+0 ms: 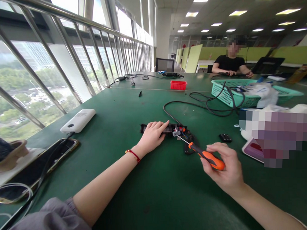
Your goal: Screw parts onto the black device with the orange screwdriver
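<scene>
Taking the opened black device (172, 128) as the centre of a dial, the nearest things lie towards seven to nine o'clock: one grey sleeve (54, 217), then one phone (31, 177) with a dark screen between eight and nine. One white block (78, 121) sits farther along at nine

At four o'clock is the one right hand (224, 167). Its fingers are drawn in with the thumb around the handle of one orange-and-black screwdriver (210, 159). The shaft runs towards ten o'clock, its tip at a small grey part in the device; whether it sits in a screw is too small to tell

The one left hand (152, 136), with one red bracelet (133, 154) at its wrist, lies across the device's nine o'clock end. Its fingers are close together and bent over the body, closed on it from above. The device lies on the green table (139, 195) with coloured wires bared

One small black part (225, 137) rests at three o'clock, another dark piece (140, 93) between ten and eleven. One black cord (184, 102) loops towards the pale green basket (224, 94) at two

Farther off stand one red tray (178, 85) at twelve, one dark corded tool (170, 74) beyond it, and one seated co-worker (230, 62) at one o'clock, both hands at the table
</scene>
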A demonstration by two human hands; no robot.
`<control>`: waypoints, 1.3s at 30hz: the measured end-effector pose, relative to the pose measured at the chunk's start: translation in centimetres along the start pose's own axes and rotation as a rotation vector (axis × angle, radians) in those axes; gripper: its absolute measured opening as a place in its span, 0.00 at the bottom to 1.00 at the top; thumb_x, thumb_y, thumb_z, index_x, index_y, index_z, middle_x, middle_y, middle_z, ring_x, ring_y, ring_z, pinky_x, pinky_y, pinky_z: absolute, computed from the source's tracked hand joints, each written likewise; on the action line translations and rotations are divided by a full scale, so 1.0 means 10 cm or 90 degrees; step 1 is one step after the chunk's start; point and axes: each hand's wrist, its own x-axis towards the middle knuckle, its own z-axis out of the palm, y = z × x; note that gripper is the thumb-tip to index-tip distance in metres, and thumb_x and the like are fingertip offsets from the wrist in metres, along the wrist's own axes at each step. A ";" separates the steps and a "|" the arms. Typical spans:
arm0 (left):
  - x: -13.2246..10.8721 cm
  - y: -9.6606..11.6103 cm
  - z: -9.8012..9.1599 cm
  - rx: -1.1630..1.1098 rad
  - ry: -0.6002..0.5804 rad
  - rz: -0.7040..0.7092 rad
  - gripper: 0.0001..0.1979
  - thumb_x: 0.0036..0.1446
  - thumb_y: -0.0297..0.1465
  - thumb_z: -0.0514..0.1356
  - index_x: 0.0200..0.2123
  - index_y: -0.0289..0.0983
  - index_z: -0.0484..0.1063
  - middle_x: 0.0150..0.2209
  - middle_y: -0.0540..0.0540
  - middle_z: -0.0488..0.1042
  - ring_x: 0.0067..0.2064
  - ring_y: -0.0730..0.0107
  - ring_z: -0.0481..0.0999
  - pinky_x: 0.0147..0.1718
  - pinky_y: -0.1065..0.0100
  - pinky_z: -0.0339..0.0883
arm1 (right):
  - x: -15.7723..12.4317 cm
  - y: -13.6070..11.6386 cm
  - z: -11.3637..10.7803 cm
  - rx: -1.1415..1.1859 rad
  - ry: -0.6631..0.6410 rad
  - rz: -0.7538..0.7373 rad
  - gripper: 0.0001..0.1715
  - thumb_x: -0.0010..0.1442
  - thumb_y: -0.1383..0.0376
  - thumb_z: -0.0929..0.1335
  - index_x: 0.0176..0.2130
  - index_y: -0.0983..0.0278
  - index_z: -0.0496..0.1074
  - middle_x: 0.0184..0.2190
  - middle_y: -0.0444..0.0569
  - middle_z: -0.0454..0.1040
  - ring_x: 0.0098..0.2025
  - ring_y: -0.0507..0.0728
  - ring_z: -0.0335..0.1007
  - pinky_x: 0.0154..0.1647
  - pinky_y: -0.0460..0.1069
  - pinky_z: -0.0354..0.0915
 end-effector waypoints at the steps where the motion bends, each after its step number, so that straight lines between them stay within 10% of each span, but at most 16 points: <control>1: 0.00 0.00 0.00 0.001 0.000 0.000 0.26 0.57 0.26 0.51 0.60 0.35 0.55 0.47 0.43 0.68 0.47 0.61 0.66 0.50 0.59 0.57 | 0.02 -0.01 -0.01 -0.023 -0.013 -0.009 0.15 0.54 0.68 0.67 0.43 0.62 0.64 0.31 0.48 0.70 0.31 0.54 0.69 0.30 0.50 0.69; 14: -0.01 0.00 -0.01 -0.001 -0.006 -0.001 0.26 0.57 0.26 0.51 0.60 0.35 0.55 0.47 0.43 0.68 0.47 0.61 0.66 0.50 0.59 0.57 | 0.07 -0.03 -0.09 -0.052 -0.042 -0.010 0.05 0.54 0.71 0.64 0.31 0.63 0.68 0.22 0.43 0.71 0.21 0.50 0.67 0.20 0.45 0.64; 39: 0.00 -0.01 0.01 -0.003 -0.004 -0.005 0.27 0.56 0.26 0.51 0.60 0.37 0.54 0.48 0.43 0.68 0.49 0.61 0.65 0.51 0.59 0.57 | -0.02 0.09 -0.07 -0.099 0.047 0.056 0.14 0.51 0.69 0.68 0.40 0.62 0.67 0.29 0.45 0.72 0.27 0.53 0.71 0.27 0.48 0.69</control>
